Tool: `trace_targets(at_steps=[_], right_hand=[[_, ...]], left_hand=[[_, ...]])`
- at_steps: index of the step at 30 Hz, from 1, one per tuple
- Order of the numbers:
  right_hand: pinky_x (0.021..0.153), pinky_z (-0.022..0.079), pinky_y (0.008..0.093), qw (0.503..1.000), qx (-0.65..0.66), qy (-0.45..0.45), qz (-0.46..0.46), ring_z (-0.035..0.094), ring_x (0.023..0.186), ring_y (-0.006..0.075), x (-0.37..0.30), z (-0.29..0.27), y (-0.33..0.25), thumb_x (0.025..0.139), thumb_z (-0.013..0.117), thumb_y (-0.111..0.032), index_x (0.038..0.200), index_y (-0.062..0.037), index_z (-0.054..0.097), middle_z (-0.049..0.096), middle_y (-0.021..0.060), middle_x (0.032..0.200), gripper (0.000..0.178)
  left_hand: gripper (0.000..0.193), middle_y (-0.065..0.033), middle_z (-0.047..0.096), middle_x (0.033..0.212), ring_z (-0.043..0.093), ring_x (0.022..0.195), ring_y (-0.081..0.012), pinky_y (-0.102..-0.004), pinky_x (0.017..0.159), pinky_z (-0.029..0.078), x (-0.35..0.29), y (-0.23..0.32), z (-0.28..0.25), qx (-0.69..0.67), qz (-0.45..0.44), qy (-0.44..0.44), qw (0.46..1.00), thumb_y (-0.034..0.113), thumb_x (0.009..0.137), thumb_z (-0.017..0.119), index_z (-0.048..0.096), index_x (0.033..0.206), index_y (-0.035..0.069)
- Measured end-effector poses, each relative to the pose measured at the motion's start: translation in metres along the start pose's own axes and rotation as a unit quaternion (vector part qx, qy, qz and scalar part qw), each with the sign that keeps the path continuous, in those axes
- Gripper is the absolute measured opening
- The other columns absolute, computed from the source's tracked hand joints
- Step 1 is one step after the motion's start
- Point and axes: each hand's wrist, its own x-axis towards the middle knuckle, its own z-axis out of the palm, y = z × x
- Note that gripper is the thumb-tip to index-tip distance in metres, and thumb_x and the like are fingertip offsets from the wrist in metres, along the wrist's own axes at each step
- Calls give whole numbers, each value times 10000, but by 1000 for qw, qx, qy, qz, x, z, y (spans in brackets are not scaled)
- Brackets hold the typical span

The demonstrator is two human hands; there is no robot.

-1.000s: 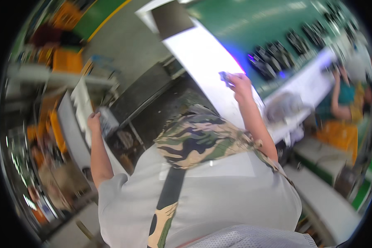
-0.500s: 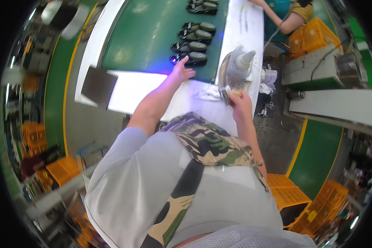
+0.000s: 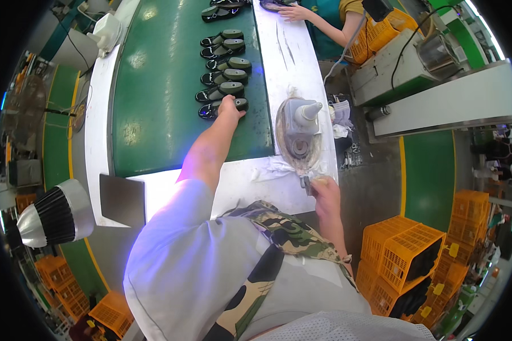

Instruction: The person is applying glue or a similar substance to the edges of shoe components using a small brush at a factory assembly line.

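Note:
On the green belt stands a row of glossy black shoes [image 3: 224, 78] with green lasts inside them. My left hand [image 3: 231, 107] is closed over the heel end of the nearest shoe [image 3: 209, 110], whose toe points left. My right hand [image 3: 325, 193], at the front edge of the white table, holds a small brush [image 3: 308, 184] with a pale handle; its dark head faces left and its tip is hard to make out. Just beyond it, a whitish bottle [image 3: 299, 120] with a cone-shaped spout stands in an oval dish [image 3: 281, 136].
The green belt [image 3: 170, 74] runs away between white borders. A crumpled white cloth [image 3: 270, 169] lies before the dish. At the far right, a co-worker's hand [image 3: 293, 12] rests by another shoe. A dark plate [image 3: 121, 199] and a silver-and-black lamp-like object [image 3: 57, 213] are at left; orange crates [image 3: 401, 250] stand right.
My left hand has gone from open beside the nearest shoe to closed around its heel. My right hand, still with the brush, is now nearer the table's front edge. The whole view has shifted.

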Motion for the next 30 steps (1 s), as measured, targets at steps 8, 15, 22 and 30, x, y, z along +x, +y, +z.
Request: trace_targets(at_steps=[8, 15, 22, 30], right_hand=[[569, 438, 216, 996, -81, -26, -3, 543, 630, 71, -4, 22, 1, 801, 741, -75, 861, -84, 562, 612, -4, 772, 189], [584, 445, 240, 993, -105, -54, -28, 540, 632, 88, 27, 43, -7, 782, 763, -102, 920, -67, 614, 613, -5, 790, 206], [645, 482, 254, 978, -80, -183, -54, 591, 724, 103, 47, 116, -51, 856, 691, -74, 972, -56, 599, 633, 14, 886, 150], [599, 447, 223, 933, -120, -315, -128, 539, 675, 72, 32, 186, -41, 739, 785, -28, 882, -22, 598, 585, 2, 781, 235]], left_hand=[[518, -184, 539, 1284, 565, 1156, -384, -586, 999, 450, 7, -36, -112, -101, -36, -321, 941, 6, 825, 565, 424, 1323, 31], [639, -149, 560, 1311, 541, 1227, -308, -481, 1055, 425, -120, 6, -163, -84, 162, -518, 836, 32, 780, 650, 411, 1373, -2], [715, -102, 634, 1173, 615, 1104, -254, -403, 1019, 458, -195, 36, -218, 62, 240, -550, 797, 137, 640, 794, 494, 1273, -11], [703, -88, 637, 1174, 611, 1095, -211, -380, 1010, 463, -247, 13, -253, 429, 634, -266, 586, 100, 681, 855, 504, 1286, 29]])
